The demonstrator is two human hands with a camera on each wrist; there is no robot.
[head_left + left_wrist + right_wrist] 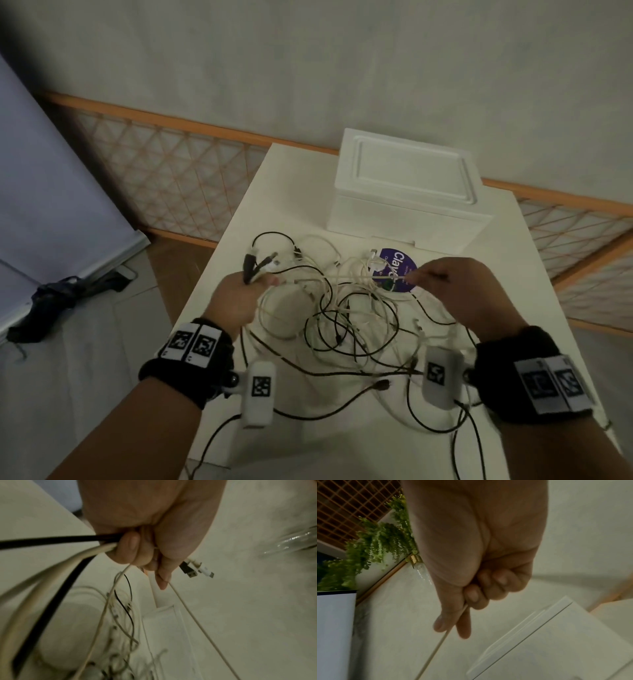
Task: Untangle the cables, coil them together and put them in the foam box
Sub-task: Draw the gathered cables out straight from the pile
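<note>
A tangle of thin black and off-white cables point(346, 322) lies spread over the middle of the white counter point(239, 219), between the two hands. The left hand point(236, 301) is closed in a fist around a bundle of cable ends; the left wrist view shows a thick black cable point(51, 542) and a cream cable point(68, 559) running out of the fist on one side, while a black USB plug point(188, 571) and a white plug point(206, 572) stick out past the fingers on the other. The right hand point(455, 294) pinches a single thin cream cable strand point(363, 275) between thumb and curled fingers, and this strand stretches taut across to the left hand, above the pile. The white rectangular foam box point(407, 192) stands at the far side of the counter with its lid on, just beyond the tangle. A round purple sticker with white lettering point(397, 267) lies on the counter between the box and the right hand, partly under the cables. Both wrists wear black bands with printed square markers.
</note>
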